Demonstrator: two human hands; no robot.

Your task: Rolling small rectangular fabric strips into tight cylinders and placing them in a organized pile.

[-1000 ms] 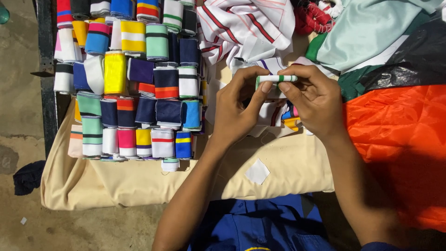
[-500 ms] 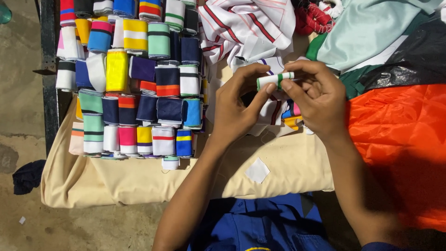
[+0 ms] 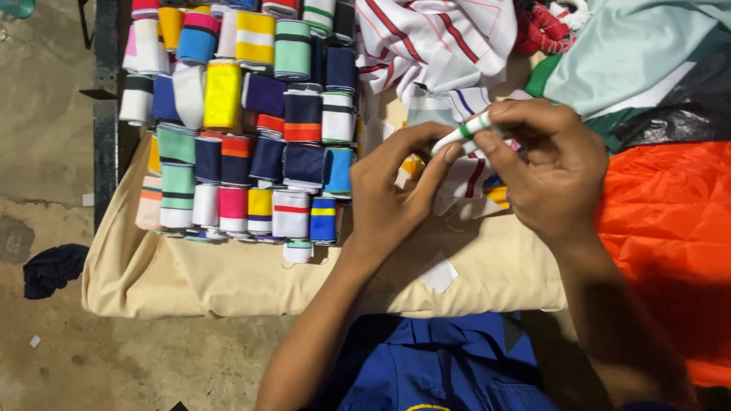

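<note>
A small rolled strip of white knit cloth with a green stripe [image 3: 466, 131] is held up above the desk. It lies tilted, one end higher, pinched between fingertips of both hands.

A small white roll with a green stripe [image 3: 466, 131] is pinched between the fingertips of the left hand [image 3: 396, 190] and the right hand [image 3: 544, 171], just above the beige cloth [image 3: 251, 278] that covers the table. To the left of the hands, rows of folded striped bands in many colours [image 3: 251, 129] are laid out on that cloth, and a single white band with a green stripe [image 3: 298, 250] is seen just below the rows. Beyond the hands a white cloth with red stripes [image 3: 434, 34] is heaped, while orange fabric [image 3: 670, 228] is spread to the right of the beige cloth and a blue shirt [image 3: 434, 365] is seen at its near edge.
</note>
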